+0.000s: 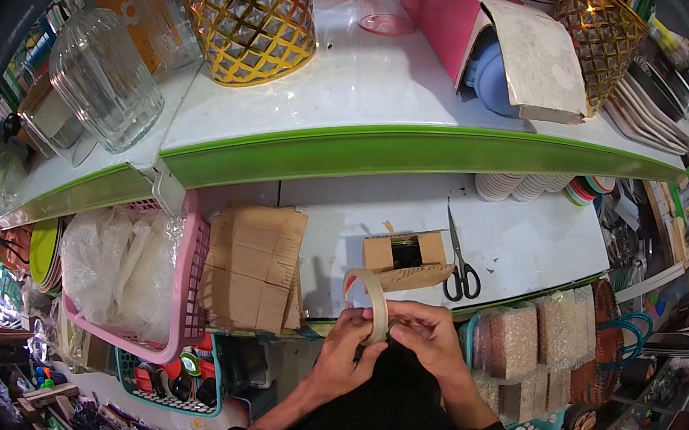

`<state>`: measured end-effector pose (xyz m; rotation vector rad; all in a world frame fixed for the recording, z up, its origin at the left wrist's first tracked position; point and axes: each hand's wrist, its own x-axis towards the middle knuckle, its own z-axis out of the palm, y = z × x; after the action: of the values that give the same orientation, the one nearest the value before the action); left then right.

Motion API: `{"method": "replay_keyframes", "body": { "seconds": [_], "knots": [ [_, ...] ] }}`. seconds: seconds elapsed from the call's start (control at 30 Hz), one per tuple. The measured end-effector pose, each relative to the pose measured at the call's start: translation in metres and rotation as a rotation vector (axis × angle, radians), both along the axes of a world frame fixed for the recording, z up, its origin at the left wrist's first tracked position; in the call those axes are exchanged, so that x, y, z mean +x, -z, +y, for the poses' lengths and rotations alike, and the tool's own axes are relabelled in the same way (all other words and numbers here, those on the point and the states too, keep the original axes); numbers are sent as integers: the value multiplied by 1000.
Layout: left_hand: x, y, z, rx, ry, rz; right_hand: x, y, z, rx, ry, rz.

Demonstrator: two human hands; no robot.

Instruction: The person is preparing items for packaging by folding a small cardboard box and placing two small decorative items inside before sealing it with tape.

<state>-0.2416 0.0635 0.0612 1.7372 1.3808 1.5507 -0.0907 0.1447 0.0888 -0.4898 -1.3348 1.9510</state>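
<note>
A roll of pale adhesive tape (379, 306) stands on edge in front of my body, with my left hand (346, 350) closed around its lower part. My right hand (426, 338) is at the roll's right side, thumb and fingertips together at the tape; what lies between them is too small to tell. Just beyond the hands, on the white shelf, sits a small cardboard box (378, 254) with its flaps apart and something dark inside. Black-handled scissors (462, 262) lie to the right of the box, blades pointing away from me. Flattened cardboard (255, 262) rests to the left.
A pink plastic basket (181, 298) of clear wrapping stands at left. The upper shelf's green edge (391, 150) overhangs the work area, bearing a gold lattice basket (252, 23), a glass bottle (103, 76) and a pink box (439, 20). Wrapped packs (509, 341) fill a turquoise basket at right.
</note>
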Motion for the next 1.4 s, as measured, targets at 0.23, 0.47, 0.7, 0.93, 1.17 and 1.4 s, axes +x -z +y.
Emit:
{"method": "replay_keyframes", "body": {
  "seconds": [0.23,0.47,0.7,0.93,1.17,1.4],
  "knots": [
    [3,-4,3,39,-24,-24,-7,2,-8,28,0,-17],
    [-1,3,5,90,-48,34,-14,-4,-8,89,20,-22],
    [-5,1,9,156,-72,118,-16,3,-9,54,21,-35],
    [-11,3,12,185,-45,210,-19,2,-9,-21,17,25],
    [-6,6,14,135,-57,60,-20,2,-5,85,24,48],
    [-9,-1,21,194,-127,261,-19,5,-3,22,9,49]
  ]
}}
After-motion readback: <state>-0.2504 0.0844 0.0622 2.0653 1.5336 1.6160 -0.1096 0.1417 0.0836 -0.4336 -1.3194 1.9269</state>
